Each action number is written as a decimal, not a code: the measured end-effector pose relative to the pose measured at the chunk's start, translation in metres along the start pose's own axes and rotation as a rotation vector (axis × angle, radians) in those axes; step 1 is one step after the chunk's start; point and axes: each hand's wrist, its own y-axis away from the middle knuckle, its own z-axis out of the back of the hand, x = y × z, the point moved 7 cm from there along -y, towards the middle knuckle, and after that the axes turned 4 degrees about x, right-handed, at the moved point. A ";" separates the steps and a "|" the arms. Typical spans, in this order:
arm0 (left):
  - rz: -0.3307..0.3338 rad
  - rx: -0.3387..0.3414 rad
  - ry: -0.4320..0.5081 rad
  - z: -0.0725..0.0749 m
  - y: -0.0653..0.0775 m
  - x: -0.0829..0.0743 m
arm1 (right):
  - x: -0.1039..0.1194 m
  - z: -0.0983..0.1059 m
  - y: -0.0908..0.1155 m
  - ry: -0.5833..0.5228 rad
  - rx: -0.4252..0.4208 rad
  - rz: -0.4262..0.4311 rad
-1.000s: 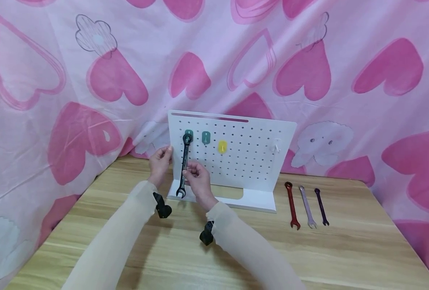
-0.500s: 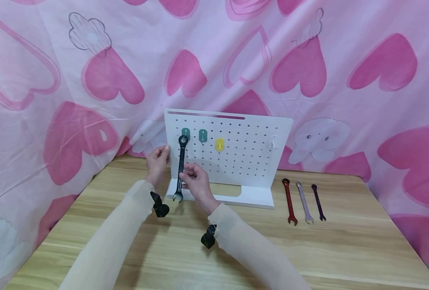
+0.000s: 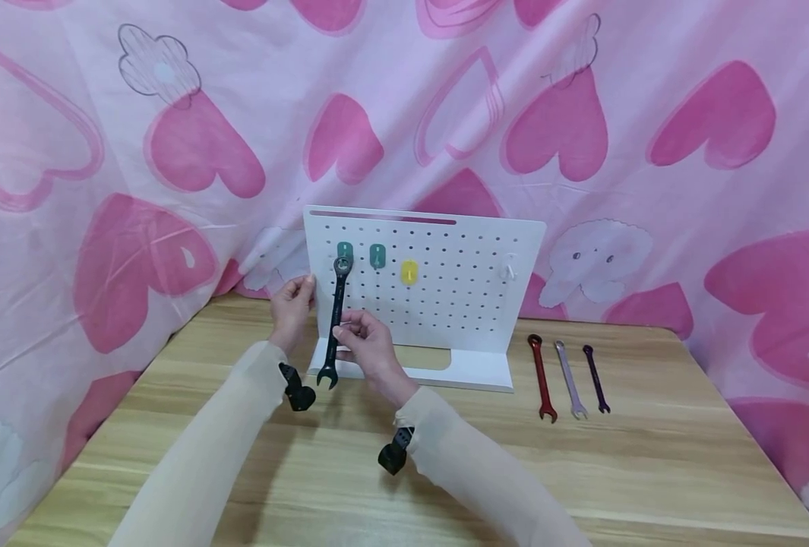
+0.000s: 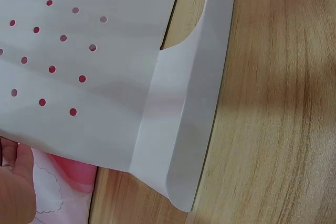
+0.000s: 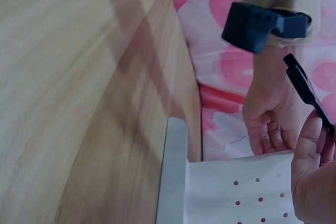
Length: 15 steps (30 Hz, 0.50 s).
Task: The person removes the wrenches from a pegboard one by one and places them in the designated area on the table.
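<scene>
My right hand pinches a black combination wrench by its shaft, between thumb and fingers. The wrench stands nearly upright in front of a white pegboard, its open jaw end low. Its ring end overlaps the lower part of the left green hook in the head view. At the board's left edge, my left hand grips the rim; fingers of that left hand curl behind the edge in the right wrist view. Another green hook and a yellow hook sit further right.
Right of the board, a red wrench, a silver-lilac wrench and a dark purple wrench lie side by side on the wooden table. A clear hook sits at the board's right. Pink heart-patterned cloth hangs behind.
The black wrench has dropped slightly against the green hook, and its lower end has come down and toward me. My left hand keeps its place at the board's edge. The head view has shifted slightly.
</scene>
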 end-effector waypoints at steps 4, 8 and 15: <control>-0.003 0.009 0.005 0.000 0.000 -0.001 | 0.004 -0.002 0.002 -0.039 0.012 -0.014; -0.010 0.013 -0.002 0.000 0.000 0.000 | 0.012 -0.005 0.004 -0.053 0.020 -0.013; -0.011 0.007 -0.026 0.001 0.002 -0.001 | 0.027 0.000 0.015 -0.011 0.031 0.005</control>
